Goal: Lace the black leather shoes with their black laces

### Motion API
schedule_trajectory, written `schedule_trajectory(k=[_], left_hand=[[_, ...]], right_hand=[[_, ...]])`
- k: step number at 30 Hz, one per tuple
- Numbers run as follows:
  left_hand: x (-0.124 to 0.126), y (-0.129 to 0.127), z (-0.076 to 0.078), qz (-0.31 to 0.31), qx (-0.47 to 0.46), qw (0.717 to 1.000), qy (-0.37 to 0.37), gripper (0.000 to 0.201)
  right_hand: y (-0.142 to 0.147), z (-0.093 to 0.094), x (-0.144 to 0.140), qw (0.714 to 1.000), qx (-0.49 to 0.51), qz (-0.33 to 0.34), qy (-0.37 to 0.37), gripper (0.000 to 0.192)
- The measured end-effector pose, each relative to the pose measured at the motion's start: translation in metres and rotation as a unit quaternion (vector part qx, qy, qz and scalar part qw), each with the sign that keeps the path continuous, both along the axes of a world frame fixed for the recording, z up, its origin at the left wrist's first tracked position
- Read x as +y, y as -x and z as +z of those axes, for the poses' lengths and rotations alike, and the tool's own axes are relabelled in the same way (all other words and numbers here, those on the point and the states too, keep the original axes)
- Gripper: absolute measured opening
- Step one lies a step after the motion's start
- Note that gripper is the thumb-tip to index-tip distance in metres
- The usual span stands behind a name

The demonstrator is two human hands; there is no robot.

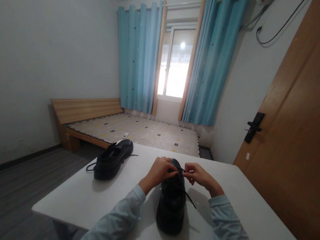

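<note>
Black leather is filling the lower centre of the head view, where a lace-up shoe [171,203] is sitting on the white tabletop [79,196] with its heel toward the camera and its toe pointing up the frame. Both hands are working at its far end: the left hand [159,172] is curling over the tongue area, and the right hand [197,175] is sitting just beside it, the fingers of each pressed together in a pinch on a strand of the shoelace [189,199]. One loose end is trailing down the shoe's right side onto the tabletop. Judging by this, the lacing or tying of this shoe is the step in hand; whether a knot is already forming is hidden by the fingers. The next move seems to call for keeping both strands taut while crossing or looping them, without letting the shoe slide.

Left of centre, well apart, a second black shoe [113,159] is lying on the tabletop with its laces loose. Behind, a bed [138,131], blue curtains [140,58] and a wooden door [304,141] are filling the room.
</note>
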State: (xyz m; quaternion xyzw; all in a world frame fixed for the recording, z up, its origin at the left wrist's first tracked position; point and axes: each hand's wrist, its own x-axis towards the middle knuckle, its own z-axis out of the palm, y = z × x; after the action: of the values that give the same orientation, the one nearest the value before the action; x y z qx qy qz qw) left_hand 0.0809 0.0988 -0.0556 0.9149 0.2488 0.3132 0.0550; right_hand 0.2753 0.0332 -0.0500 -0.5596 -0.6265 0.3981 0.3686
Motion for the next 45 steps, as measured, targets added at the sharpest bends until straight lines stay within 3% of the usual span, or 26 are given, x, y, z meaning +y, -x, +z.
schedule_trajectory(k=[17, 25, 31, 38, 45], left_hand=[[-0.005, -0.005, 0.003, -0.016, 0.026, 0.999, 0.023, 0.009], [-0.008, -0.004, 0.005, -0.036, -0.033, 0.998, 0.042, 0.006], [-0.011, -0.001, 0.009, -0.033, -0.09, 0.994, 0.06, 0.007], [-0.009, 0.008, 0.018, -0.046, -0.209, 0.969, 0.122, 0.017], [-0.01, 0.012, 0.024, -0.056, -0.25, 0.957, 0.134, 0.018]], right_hand=[[0.001, 0.003, -0.001, 1.0, -0.007, 0.012, -0.008, 0.035], [0.015, 0.008, 0.003, 0.995, 0.023, -0.05, -0.08, 0.017], [0.021, 0.01, 0.002, 0.979, 0.161, -0.073, -0.105, 0.009], [0.02, 0.025, -0.01, 0.932, 0.342, -0.061, -0.107, 0.01], [0.008, 0.028, -0.01, 0.926, 0.346, -0.079, -0.127, 0.019]])
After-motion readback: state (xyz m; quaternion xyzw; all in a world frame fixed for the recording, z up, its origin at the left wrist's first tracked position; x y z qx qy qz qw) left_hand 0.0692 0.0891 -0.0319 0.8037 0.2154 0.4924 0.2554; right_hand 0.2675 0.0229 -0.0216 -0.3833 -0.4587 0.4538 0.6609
